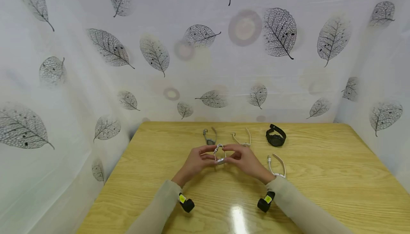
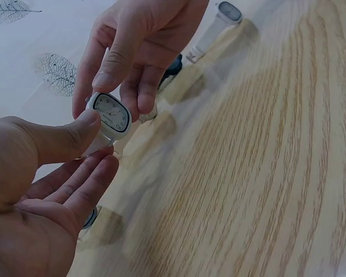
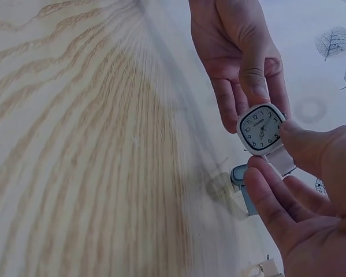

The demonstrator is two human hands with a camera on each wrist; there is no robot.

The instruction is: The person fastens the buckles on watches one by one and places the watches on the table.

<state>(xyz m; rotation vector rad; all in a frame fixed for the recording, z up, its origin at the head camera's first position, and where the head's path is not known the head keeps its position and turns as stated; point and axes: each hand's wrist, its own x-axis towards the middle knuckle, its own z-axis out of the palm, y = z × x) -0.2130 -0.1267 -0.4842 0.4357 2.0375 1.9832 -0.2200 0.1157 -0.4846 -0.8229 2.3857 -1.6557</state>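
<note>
left hand (image 1: 195,160), right hand (image 1: 246,158) pinching white watch (image 3: 260,129), black watch (image 1: 276,140) on table (image 1: 326,177)

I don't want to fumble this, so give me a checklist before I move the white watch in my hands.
1. Left hand pinching the held watch: ok.
2. Right hand gripping it too: ok.
3. Dial uncovered, numerals showing in the right wrist view: ok.
4. Strap fully buckled: cannot tell; it loops, but the buckle is too small.
5. Black watch away from both hands: ok.
6. White watch beside the right sleeve not touching it: cannot tell.
</note>
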